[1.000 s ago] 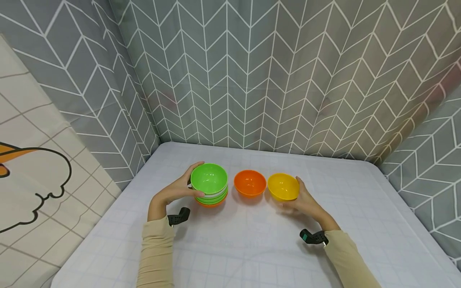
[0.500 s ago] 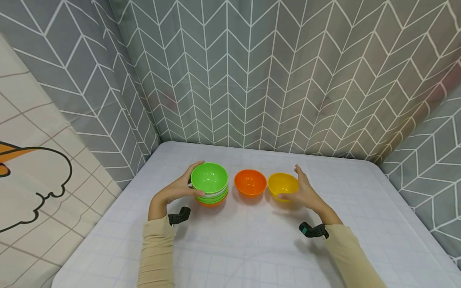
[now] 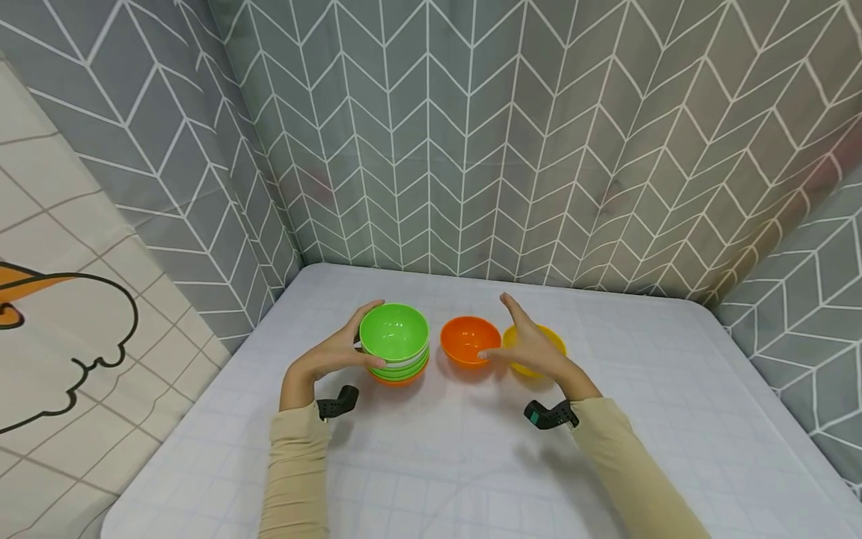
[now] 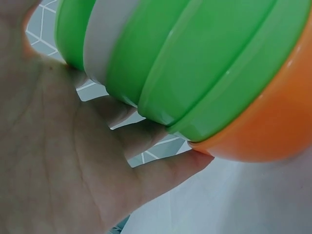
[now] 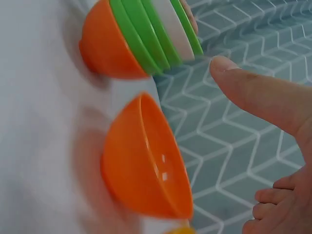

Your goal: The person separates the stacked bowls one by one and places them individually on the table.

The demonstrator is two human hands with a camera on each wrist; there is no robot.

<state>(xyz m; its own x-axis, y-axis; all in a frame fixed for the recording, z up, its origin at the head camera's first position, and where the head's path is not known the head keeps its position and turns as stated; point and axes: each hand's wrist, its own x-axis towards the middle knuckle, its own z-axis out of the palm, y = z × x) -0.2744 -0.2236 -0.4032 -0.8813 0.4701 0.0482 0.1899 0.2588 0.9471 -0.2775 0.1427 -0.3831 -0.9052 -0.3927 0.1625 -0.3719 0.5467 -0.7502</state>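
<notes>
My left hand holds a stack of nested bowls from its left side, thumb in front and fingers behind. A green bowl tops the stack; the left wrist view shows a white bowl, further green ones and an orange bowl at the bottom. My right hand hovers with fingers spread and nothing in its grasp. It partly hides a yellow bowl, and its thumb overlaps the rim of a single orange bowl in the head view. That orange bowl stands upright between stack and yellow bowl.
The bowls stand in a row on a table with a white cloth. A grey curtain with white zigzag lines hangs behind the table's far edge. Black wrist cameras sit on both wrists.
My right hand has let go of the yellow bowl, lifted and moved left toward the orange bowl. The left hand keeps its grip on the stack.
</notes>
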